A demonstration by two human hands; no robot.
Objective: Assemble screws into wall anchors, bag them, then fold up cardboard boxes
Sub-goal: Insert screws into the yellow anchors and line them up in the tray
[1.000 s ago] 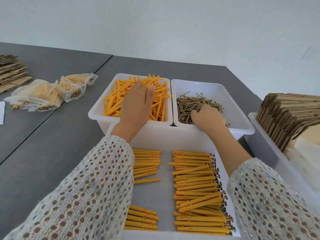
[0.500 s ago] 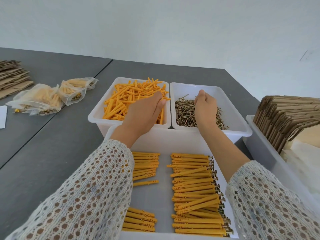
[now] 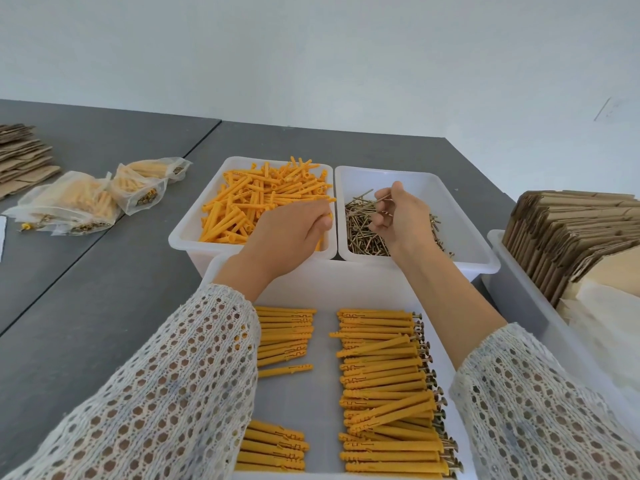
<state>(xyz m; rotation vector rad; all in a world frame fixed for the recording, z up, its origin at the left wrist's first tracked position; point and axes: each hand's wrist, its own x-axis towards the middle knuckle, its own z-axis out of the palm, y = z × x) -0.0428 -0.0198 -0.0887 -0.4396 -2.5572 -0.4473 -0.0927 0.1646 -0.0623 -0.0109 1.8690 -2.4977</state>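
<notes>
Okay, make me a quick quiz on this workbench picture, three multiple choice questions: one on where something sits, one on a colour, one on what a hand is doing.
1. Where is the bin of screws relative to the bin of loose anchors?
A. Left of it
B. Right of it
C. Stacked on it

2. What colour are the loose anchors?
A. Orange-yellow
B. Blue
C. Grey

3. What is the right hand doing?
A. Lying flat on the table
B. Folding cardboard
C. Pinching a screw above the screw pile

Answers:
1 B, the two white bins stand side by side, screws to the right.
2 A, the pile is plainly orange-yellow.
3 C, fingertips hold one screw over the pile.
</notes>
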